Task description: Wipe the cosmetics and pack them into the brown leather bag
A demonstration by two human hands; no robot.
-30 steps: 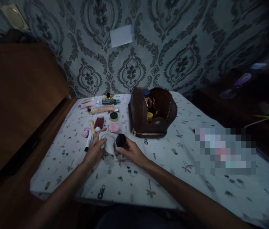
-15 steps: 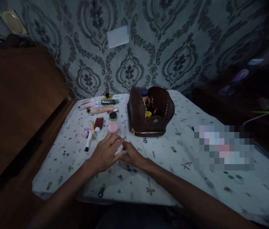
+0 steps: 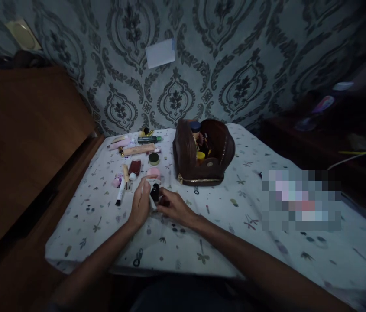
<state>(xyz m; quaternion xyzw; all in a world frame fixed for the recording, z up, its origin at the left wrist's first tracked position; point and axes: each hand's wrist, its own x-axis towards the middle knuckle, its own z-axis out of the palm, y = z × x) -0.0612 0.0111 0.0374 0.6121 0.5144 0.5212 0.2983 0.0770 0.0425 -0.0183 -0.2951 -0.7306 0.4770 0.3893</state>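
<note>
My left hand point(image 3: 141, 203) is curled round something thin and white, like a wipe or tissue, with a small black item point(image 3: 154, 192) against it. From the other side my right hand point(image 3: 174, 207) pinches at the black item and the lower edge of the white piece. Exactly what the black item is cannot be made out. Just beyond my left fingers lies a round pink jar point(image 3: 153, 173), partly hidden. An unzipped brown toiletry bag point(image 3: 199, 177) stands behind my right hand, holding several items, among them a yellow-lidded one point(image 3: 200, 156).
To the left lie a white tube with a black cap point(image 3: 121, 193), makeup brushes point(image 3: 126, 173), a dark red bottle point(image 3: 135, 167), a green-lidded jar point(image 3: 153, 159), a beige tube point(image 3: 139, 149) and a green bottle point(image 3: 147, 139). A patterned cloth point(image 3: 228, 234) covers the table; a blurred-out object point(image 3: 299, 200) lies right.
My left hand has turned and drawn back from over the white thing. The black item now shows between my hands, where before only a white patch was visible.
</note>
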